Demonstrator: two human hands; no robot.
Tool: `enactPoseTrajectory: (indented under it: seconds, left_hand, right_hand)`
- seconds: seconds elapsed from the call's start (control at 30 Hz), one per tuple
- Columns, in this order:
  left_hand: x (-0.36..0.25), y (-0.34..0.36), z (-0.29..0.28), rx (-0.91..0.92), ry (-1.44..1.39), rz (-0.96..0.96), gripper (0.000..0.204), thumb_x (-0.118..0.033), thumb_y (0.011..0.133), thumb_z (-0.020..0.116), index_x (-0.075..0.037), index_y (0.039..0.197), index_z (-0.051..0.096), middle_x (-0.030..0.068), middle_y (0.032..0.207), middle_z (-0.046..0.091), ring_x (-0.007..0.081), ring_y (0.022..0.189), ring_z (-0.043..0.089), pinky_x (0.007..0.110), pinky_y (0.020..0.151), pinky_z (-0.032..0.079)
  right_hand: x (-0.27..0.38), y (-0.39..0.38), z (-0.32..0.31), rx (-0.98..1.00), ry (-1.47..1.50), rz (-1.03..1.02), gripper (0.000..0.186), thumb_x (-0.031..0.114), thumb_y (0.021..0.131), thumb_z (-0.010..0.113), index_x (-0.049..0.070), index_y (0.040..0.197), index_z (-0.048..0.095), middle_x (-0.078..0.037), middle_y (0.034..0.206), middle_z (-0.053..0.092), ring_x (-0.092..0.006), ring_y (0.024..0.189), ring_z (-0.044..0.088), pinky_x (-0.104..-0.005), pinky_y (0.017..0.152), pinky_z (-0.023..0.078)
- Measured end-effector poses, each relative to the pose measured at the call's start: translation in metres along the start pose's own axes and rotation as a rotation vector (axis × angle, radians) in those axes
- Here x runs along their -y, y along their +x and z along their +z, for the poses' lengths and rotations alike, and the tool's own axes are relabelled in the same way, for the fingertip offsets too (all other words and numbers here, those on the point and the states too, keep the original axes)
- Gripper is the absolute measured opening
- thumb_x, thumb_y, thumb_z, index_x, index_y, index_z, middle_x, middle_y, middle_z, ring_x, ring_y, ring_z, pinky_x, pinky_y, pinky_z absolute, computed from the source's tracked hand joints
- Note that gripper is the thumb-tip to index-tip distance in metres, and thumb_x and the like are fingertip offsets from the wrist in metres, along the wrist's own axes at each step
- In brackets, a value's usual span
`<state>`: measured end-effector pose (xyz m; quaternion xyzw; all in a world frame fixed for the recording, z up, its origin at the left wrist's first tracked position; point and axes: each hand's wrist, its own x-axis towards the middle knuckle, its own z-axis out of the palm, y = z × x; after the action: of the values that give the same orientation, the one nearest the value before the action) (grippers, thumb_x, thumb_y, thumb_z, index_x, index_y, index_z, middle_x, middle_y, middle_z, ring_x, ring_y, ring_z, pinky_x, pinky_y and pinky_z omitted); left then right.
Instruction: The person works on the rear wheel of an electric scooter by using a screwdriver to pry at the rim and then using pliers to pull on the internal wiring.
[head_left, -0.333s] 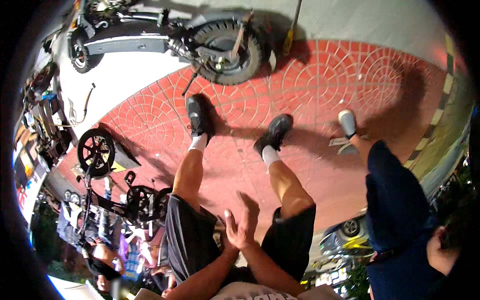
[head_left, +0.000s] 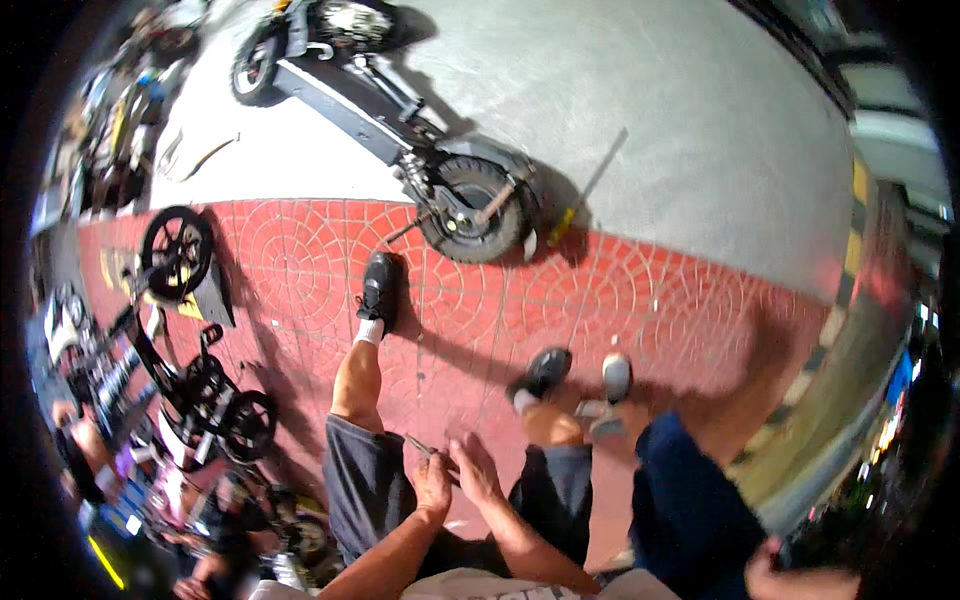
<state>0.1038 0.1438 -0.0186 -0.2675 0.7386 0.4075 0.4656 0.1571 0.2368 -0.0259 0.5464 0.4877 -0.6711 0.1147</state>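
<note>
Since the earlier frame, the left hand (head_left: pixel 432 487) has come out from behind the right hand (head_left: pixel 477 471), and a slim grey object (head_left: pixel 419 445) now shows. The left fingers grasp it, between the person's knees; the right hand is half-curled just beside it, but blur leaves me unable to tell whether it grips too. Beyond, a scooter (head_left: pixel 340 112) has its rear wheel over red paving (head_left: pixel 300 270).
</note>
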Motion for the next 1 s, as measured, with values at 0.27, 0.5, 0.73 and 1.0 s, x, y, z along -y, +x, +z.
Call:
enactPoseTrajectory:
  seconds: [0.27, 0.5, 0.73, 1.0]
  left_hand:
    - [-0.031, 0.119, 0.128, 0.292, 1.091, 0.674, 0.031, -0.04, 0.102, 0.055, -0.015, 0.105, 0.073, 0.0217, 0.08, 0.072, 0.0451, 0.077, 0.073, 0.055, 0.07, 0.058]
    - [-0.111, 0.3, 0.181, -0.013, 0.675, 0.649, 0.055, -0.054, 0.109, 0.046, -0.003, 0.118, 0.066, 0.0308, 0.105, 0.076, 0.054, 0.097, 0.072, 0.062, 0.087, 0.054]
    - [-0.1, 0.368, 0.196, -0.234, 0.538, 0.705, 0.078, -0.054, 0.101, 0.062, 0.004, 0.151, 0.046, 0.0338, 0.11, 0.074, 0.0522, 0.101, 0.073, 0.06, 0.091, 0.056]
    - [-0.098, 0.357, 0.208, -0.157, 0.527, 0.692, 0.072, -0.055, 0.101, 0.063, 0.005, 0.136, 0.043, 0.0358, 0.115, 0.073, 0.0528, 0.105, 0.073, 0.059, 0.093, 0.057]
  right_hand:
    - [-0.055, 0.143, -0.147, 0.532, 0.083, 0.147, 0.032, 0.018, 0.096, 0.064, 0.006, 0.125, 0.068, 0.002, 0.101, 0.07, -0.0125, 0.088, 0.065, -0.0317, 0.075, 0.053]
    - [-0.011, 0.325, -0.137, 0.425, 0.034, -0.009, 0.029, 0.011, 0.103, 0.059, 0.001, 0.129, 0.062, -0.009, 0.108, 0.075, -0.0203, 0.094, 0.074, -0.0357, 0.074, 0.06]
    - [-0.021, 0.405, -0.117, 0.419, 0.063, -0.108, 0.033, 0.011, 0.104, 0.059, 0.008, 0.137, 0.062, -0.007, 0.115, 0.072, -0.0188, 0.089, 0.072, -0.0338, 0.068, 0.058]
    - [-0.014, 0.424, -0.137, 0.627, 0.268, 0.138, 0.027, 0.017, 0.107, 0.056, 0.012, 0.131, 0.067, -0.003, 0.117, 0.076, -0.0218, 0.101, 0.071, -0.0424, 0.075, 0.058]
